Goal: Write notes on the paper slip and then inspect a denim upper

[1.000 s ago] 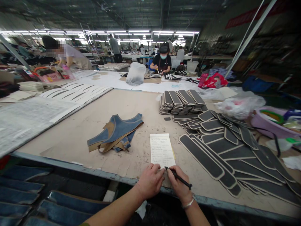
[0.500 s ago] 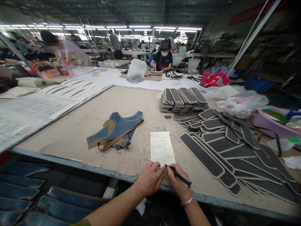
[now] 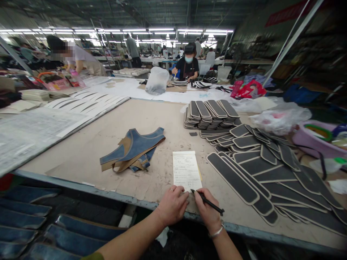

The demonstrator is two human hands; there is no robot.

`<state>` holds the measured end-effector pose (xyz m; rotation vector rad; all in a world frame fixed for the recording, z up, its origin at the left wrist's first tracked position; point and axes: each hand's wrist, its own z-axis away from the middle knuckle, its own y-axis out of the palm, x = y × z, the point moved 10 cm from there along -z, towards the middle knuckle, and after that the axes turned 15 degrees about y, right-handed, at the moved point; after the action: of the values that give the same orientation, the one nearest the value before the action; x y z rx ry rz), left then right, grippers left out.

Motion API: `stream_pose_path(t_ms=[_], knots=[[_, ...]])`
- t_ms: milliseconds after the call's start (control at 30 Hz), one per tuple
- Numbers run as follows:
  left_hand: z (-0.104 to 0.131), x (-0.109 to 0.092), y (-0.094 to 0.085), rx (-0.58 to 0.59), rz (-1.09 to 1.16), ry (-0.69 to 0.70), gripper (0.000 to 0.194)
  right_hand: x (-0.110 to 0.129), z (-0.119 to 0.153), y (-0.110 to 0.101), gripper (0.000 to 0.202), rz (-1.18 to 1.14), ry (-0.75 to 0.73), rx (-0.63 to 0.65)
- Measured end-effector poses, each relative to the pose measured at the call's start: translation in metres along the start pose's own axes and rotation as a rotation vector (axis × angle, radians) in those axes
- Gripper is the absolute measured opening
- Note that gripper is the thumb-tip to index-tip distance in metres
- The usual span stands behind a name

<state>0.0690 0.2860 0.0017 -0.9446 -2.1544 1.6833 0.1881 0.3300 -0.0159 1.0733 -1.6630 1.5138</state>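
A small notepad (image 3: 186, 168) with handwritten lines lies near the front edge of the table. My left hand (image 3: 172, 205) holds down its lower left corner, with the fingers bent together over the paper. In my right hand (image 3: 208, 213) is a black pen (image 3: 210, 205), pinched between thumb and fingers. The pen's tip is at the lower part of the page, close to my left fingertips; whether it touches the paper I cannot tell. Left of the notepad lie blue leather pieces (image 3: 137, 144) with brown undersides, overlapping each other.
Dark grey pieces with pale edges (image 3: 233, 178) spread over the table's right side, with neat stacks (image 3: 207, 113) behind them. A purple basin (image 3: 311, 139) stands far right. Blue pieces (image 3: 86, 229) lie below the front edge. Across the table a person (image 3: 188, 66) works.
My right hand has shifted slightly to the right, and the pen's back end has moved right with it. My left hand stays on the notepad, almost unmoved.
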Motion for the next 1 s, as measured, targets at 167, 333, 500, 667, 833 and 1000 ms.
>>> stream_pose_path(t_ms=[167,333,500,667,833,1000], knots=[[-0.0001,0.0002,-0.001,0.003,0.003,-0.004,0.023,-0.0004,-0.0009,0.0046,0.021,0.018,-0.008,0.022],[0.0002,0.0003,-0.0016,0.0,0.002,-0.001,0.023,-0.0014,-0.002,0.0072,0.021,0.039,-0.004,0.026],[0.0013,0.0008,-0.0001,0.001,0.007,-0.001,0.025,-0.0014,-0.0009,0.0069,0.021,0.05,-0.006,0.024],[0.0009,0.0022,0.0001,-0.001,0.011,-0.004,0.026,-0.0003,-0.0008,0.0072,0.022,0.057,-0.017,0.027],[0.0005,0.002,0.0011,0.019,-0.001,-0.014,0.026,0.0014,-0.0017,0.0073,0.022,0.075,-0.02,0.023],[0.0003,0.0012,0.0005,0.016,-0.004,-0.01,0.027,0.002,-0.0021,0.0077,0.022,0.072,-0.019,0.019]])
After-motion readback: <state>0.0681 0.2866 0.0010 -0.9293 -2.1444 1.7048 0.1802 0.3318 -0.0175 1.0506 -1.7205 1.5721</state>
